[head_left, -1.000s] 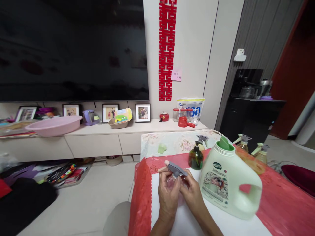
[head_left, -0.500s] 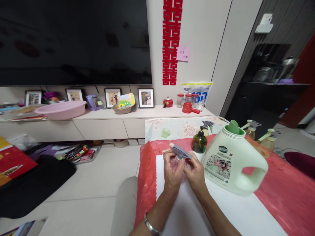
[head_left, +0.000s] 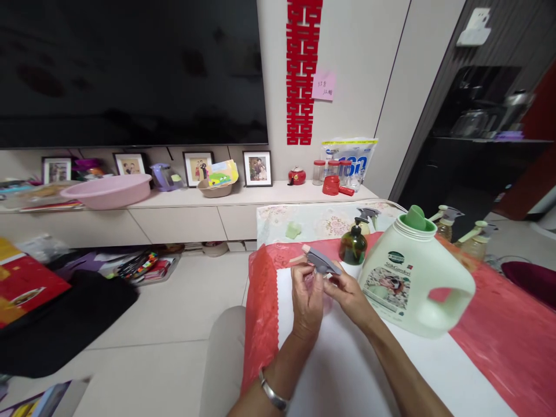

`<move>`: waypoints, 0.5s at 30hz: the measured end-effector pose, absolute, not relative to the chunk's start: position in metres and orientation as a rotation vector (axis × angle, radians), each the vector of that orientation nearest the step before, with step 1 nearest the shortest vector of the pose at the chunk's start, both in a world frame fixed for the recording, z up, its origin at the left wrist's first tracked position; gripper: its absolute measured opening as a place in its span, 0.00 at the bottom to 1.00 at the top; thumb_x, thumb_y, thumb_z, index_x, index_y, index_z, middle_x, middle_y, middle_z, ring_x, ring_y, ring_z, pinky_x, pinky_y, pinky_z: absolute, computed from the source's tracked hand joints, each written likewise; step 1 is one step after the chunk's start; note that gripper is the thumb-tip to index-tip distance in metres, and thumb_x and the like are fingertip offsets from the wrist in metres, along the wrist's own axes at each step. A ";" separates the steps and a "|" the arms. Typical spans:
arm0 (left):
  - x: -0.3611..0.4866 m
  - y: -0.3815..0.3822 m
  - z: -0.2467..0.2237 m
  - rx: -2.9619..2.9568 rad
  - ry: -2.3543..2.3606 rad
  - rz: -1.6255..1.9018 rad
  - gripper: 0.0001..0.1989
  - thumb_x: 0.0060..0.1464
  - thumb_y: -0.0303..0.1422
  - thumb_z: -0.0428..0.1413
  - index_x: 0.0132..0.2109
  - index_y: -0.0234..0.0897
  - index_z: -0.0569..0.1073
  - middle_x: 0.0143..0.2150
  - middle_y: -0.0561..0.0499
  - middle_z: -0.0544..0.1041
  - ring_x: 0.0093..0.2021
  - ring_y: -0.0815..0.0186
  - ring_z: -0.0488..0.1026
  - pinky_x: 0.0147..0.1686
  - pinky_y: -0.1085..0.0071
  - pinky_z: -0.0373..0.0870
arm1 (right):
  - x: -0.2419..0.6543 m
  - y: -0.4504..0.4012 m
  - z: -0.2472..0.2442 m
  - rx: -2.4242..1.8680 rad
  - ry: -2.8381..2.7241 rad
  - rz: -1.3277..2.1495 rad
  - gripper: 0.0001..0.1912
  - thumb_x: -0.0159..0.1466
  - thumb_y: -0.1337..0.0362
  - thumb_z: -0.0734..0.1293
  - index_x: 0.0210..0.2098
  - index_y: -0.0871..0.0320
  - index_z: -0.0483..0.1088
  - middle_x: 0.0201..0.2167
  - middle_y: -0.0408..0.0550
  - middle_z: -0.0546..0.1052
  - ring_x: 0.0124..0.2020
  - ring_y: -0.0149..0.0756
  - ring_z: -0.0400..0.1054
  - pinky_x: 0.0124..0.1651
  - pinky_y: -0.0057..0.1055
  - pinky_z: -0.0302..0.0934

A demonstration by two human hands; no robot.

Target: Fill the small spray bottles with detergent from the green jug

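A small spray bottle with a grey trigger head (head_left: 321, 260) and a pale pink nozzle is held over the white sheet (head_left: 330, 365). My left hand (head_left: 307, 301) is closed around the upper part of the bottle, below the head. Fingers of my right hand (head_left: 351, 294) pinch at the collar under the trigger head's rear end. Most of the pinkish see-through body is hidden by my hands. Just right of them stands a big pale green detergent jug (head_left: 417, 278) with a green spout. Behind my right hand is a dark green pump bottle (head_left: 353, 246).
Red plastic sheeting (head_left: 263, 301) covers the table around the white sheet. Two spray bottles (head_left: 475, 246) (head_left: 446, 223) stand behind the jug. A light green piece (head_left: 293, 230) lies on the flowered cloth. A pink basin (head_left: 108, 191) rests on the low cabinet.
The view has shifted slightly. My right hand's fingers have changed position at the bottle's collar, and a bit more of the pink body shows between my hands. The jug stays in place.
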State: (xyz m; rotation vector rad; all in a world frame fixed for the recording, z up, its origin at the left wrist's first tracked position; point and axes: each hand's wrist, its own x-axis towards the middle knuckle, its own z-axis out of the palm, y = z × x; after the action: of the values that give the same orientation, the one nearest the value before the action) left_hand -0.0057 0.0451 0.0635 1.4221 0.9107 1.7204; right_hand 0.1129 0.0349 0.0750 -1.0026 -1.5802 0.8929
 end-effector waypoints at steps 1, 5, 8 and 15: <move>-0.006 0.044 0.063 1.414 0.922 1.714 0.10 0.63 0.42 0.53 0.44 0.40 0.68 0.44 0.47 0.71 0.47 0.60 0.71 0.49 0.62 0.68 | 0.114 0.035 0.076 -1.004 -1.585 0.908 0.22 0.70 0.49 0.63 0.54 0.59 0.69 0.45 0.48 0.67 0.48 0.31 0.64 0.53 0.24 0.61; -0.006 0.042 0.064 1.420 0.951 1.713 0.12 0.65 0.43 0.49 0.44 0.41 0.67 0.45 0.46 0.71 0.49 0.59 0.70 0.51 0.61 0.68 | 0.113 0.037 0.080 -1.024 -1.577 0.876 0.24 0.70 0.46 0.62 0.51 0.61 0.70 0.43 0.48 0.67 0.46 0.30 0.65 0.49 0.23 0.61; -0.006 0.043 0.064 1.431 0.979 1.726 0.12 0.67 0.42 0.45 0.44 0.41 0.67 0.44 0.46 0.71 0.48 0.61 0.70 0.50 0.62 0.68 | 0.109 0.037 0.083 -1.056 -1.565 0.792 0.23 0.70 0.47 0.63 0.47 0.62 0.71 0.42 0.48 0.68 0.43 0.29 0.64 0.46 0.22 0.60; -0.004 0.046 0.058 1.408 0.991 1.765 0.12 0.67 0.43 0.46 0.46 0.41 0.67 0.44 0.47 0.70 0.46 0.61 0.71 0.48 0.62 0.69 | 0.098 0.034 0.090 -1.146 -1.544 0.524 0.19 0.69 0.52 0.64 0.41 0.64 0.72 0.37 0.48 0.69 0.39 0.28 0.62 0.43 0.24 0.58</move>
State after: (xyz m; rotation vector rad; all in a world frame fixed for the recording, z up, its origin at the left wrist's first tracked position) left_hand -0.0037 0.0456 0.0582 1.4083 0.9912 1.7645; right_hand 0.0985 0.0340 0.0898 -1.1462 -1.5440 0.5239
